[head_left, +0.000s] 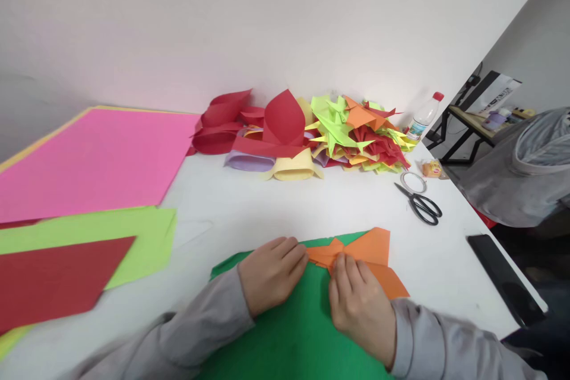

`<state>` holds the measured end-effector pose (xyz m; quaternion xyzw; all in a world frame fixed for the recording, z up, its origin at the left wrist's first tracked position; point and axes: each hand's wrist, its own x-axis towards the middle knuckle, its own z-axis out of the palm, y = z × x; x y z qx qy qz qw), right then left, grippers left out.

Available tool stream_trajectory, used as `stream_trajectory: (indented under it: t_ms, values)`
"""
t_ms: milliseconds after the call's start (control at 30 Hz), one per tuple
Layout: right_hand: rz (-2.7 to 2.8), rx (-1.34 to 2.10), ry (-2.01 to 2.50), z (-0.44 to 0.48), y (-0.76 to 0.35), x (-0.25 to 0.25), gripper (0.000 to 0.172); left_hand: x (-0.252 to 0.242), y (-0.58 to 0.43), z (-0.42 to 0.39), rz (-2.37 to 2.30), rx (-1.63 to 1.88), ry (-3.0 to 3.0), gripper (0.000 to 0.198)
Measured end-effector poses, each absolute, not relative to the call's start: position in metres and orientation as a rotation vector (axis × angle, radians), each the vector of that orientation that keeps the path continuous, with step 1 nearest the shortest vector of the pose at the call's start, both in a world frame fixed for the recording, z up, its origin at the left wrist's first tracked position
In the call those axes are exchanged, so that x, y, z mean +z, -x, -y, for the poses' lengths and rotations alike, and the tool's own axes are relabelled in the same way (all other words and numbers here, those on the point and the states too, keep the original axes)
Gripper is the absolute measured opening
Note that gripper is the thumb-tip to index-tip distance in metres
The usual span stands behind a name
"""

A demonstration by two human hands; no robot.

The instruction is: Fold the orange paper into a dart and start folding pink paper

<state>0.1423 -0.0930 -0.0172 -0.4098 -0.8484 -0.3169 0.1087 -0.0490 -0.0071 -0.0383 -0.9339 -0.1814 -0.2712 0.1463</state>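
An orange folded paper (pixel 371 249) lies over the far edge of a large green paper sheet (pixel 298 332) on the white table. Its left end narrows to a strip, while wide flaps spread out on the right. My left hand (pixel 274 273) is closed, with its fingertips pinching the left tip of the orange paper. Closed as well, my right hand (pixel 356 297) presses its fingers on the folded middle part. The fingertips of both hands partly cover the creases.
Pink (pixel 98 160), lime (pixel 151 243) and red (pixel 57 279) paper sheets lie at left. Folded paper shapes (pixel 347 130) pile against the wall. Scissors (pixel 423 205), a tape roll (pixel 413 181), a bottle (pixel 423 119) and a black phone (pixel 503 276) are at right. Another person's grey clothing (pixel 512 166) shows beyond.
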Motion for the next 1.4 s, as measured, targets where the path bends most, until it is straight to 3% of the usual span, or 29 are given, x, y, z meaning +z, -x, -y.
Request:
stream_trajectory:
  t_ms: [200, 767, 1400]
  values:
    - [2.546, -0.861, 1.213, 0.080, -0.153, -0.010, 0.024, -0.042, 0.046, 0.009, 0.597, -0.803, 2.672, 0.029]
    - [2.598, -0.955, 1.027, 0.089, -0.148, -0.010, 0.035, -0.035, 0.051, 0.007, 0.646, -0.748, 2.738, 0.030]
    - [2.604, -0.873, 1.054, 0.089, -0.150, -0.008, 0.034, -0.011, 0.052, 0.011, 0.606, -0.589, 2.695, 0.026]
